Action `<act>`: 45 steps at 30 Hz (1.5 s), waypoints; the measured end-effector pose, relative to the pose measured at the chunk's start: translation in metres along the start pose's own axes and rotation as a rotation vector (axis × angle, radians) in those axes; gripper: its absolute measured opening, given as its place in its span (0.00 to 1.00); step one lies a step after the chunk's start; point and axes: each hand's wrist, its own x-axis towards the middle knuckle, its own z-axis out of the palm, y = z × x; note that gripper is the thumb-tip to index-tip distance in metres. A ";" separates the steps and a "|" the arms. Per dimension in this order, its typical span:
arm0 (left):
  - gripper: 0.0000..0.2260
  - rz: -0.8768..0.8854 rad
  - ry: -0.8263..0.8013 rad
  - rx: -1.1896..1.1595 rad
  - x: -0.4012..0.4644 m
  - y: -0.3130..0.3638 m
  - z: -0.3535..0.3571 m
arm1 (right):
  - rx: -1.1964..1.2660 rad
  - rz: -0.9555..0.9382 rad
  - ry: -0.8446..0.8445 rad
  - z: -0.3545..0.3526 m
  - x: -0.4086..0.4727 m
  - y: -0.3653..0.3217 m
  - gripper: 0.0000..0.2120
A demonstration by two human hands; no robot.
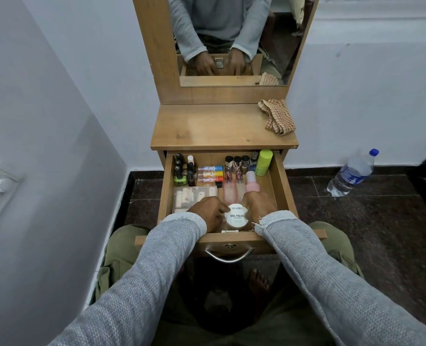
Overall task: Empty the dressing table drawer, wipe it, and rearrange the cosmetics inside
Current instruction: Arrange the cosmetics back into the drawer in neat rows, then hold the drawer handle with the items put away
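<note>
The wooden drawer (280, 181) of the dressing table stands pulled out, filled with cosmetics. A round white jar (236, 216) labelled nail polish remover wipes sits at the drawer's front middle. My left hand (208, 213) and my right hand (258, 204) curl around the jar from either side. Behind them lie a clear plastic case (192, 196) of small tubes, nail polish bottles (182, 171), coloured tubes (210, 174), dark-capped bottles (236, 163), a pink bottle (251, 183) and a lime-green container (264, 162).
A checked cloth (278, 117) lies on the right rear of the table top (214, 126). The mirror (231, 38) rises behind it. A plastic water bottle (351, 173) stands on the dark floor to the right. A wall switch (0, 183) is at the left.
</note>
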 end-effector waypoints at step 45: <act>0.08 0.079 0.620 -0.461 -0.038 0.014 -0.011 | 0.433 -0.121 0.570 -0.006 -0.031 -0.007 0.04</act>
